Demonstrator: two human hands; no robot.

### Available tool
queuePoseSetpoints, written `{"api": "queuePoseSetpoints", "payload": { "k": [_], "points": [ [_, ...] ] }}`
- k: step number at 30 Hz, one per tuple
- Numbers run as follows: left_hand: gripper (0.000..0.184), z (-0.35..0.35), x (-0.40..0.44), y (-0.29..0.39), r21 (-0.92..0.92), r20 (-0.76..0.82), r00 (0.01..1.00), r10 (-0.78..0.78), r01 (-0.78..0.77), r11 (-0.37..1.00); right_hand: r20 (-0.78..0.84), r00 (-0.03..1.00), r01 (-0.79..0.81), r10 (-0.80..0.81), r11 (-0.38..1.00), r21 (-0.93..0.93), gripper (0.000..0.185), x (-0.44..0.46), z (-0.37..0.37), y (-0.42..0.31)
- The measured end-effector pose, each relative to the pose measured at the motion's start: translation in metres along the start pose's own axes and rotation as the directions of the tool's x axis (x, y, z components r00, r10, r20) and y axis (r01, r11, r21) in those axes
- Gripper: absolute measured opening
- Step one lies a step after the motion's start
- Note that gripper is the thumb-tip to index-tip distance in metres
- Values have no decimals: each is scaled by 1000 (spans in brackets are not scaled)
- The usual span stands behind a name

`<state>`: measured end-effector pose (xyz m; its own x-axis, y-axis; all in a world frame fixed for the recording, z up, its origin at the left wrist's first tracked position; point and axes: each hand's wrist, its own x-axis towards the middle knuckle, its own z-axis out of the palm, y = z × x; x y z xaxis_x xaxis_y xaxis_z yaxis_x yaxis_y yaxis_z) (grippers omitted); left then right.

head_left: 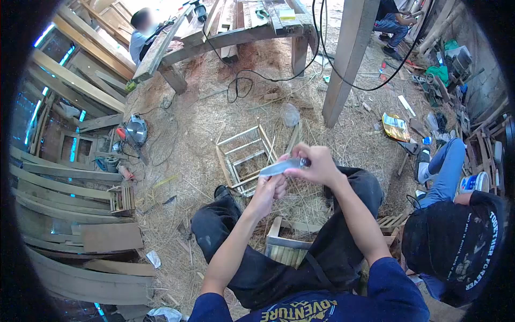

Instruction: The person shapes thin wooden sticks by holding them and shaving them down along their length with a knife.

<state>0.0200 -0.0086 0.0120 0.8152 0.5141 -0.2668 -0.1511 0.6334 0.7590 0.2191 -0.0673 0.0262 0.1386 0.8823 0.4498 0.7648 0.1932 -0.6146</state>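
At twelve o'clock stood a timber bench [241,35], with boards and a power tool [200,13] on it. A person [140,40] was beside it toward eleven. A wooden post [348,61] rose at one, with a black cable [370,89] looping past it. A green cloth [440,74] lay at two, a yellow packet [395,127] nearer three. A white bucket [473,183] stood at three, by a seated person in a black shirt [450,241] at four. Planks [80,217] lay at eight; a circular saw [135,130] rested near ten.
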Motion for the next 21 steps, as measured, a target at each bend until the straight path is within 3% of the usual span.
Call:
{"api": "queuePoseSetpoints", "payload": {
  "k": [5,9,10,14,17,18,21],
  "points": [
    [46,2,-1,3,-37,-43,999,5,-7,999,-80,973,-218,216,976,-15,53,10,-6,10],
    [43,-4,1,-1,-48,-32,999,-24,22,999,46,999,27,-26,999,-30,54,0,3,-4],
    [41,-4,0,-2,-47,-9,1000,-30,30,998,90,995,-33,33,999,0,54,1,-3,-8],
    [26,-3,1,1,-92,-41,999,-18,14,996,-7,977,-211,212,976,48,54,7,-4,3],
    [11,-6,-3,-3,-55,-11,1000,-24,23,998,-66,997,35,-39,998,-57,54,1,4,-1],
    [13,-2,-3,-4,-51,-29,999,-22,21,998,30,999,36,-34,995,-91,54,-2,2,-6],
    [10,3,-3,0,-95,-38,999,-19,15,995,-75,997,18,-21,999,-38,52,2,1,5]
  ]
}}
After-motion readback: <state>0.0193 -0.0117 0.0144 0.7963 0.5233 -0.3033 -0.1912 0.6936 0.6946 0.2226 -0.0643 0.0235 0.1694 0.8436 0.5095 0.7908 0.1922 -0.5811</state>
